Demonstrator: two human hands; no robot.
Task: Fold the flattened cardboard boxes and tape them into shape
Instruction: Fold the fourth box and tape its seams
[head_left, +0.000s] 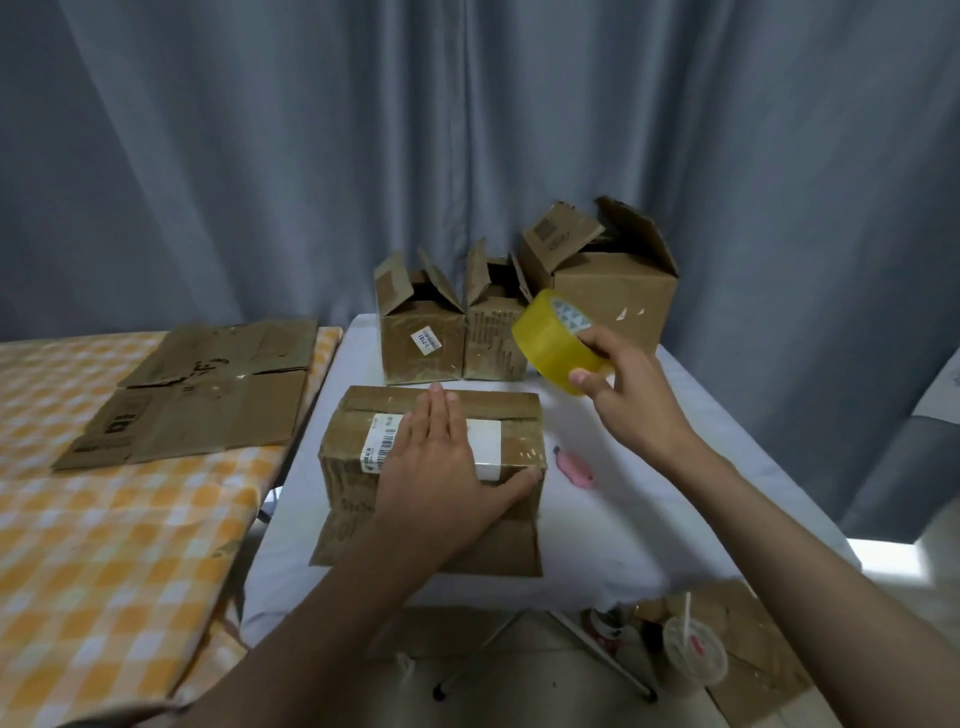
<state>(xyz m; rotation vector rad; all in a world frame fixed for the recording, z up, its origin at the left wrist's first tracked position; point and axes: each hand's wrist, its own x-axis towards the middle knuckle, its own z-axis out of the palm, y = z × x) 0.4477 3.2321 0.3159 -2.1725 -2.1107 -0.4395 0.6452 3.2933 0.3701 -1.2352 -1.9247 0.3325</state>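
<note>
Brown, creased box (358, 467) lies under your flat left hand (441, 467); your right hand (618, 384) grips the yellow tape roll (553, 340).

Matt cardboard box (431, 457) (tape roll (553, 343) seemingly glossy)

**Bare arms, nothing worn**

Two arms come in from the bottom edge, left hand (441, 467) and right hand (623, 384); both forearms bare right down to the frame edge, no sleeves showing; no rings, watch, bracelet or gloves that I can spot; fingernails short and plain.
</note>
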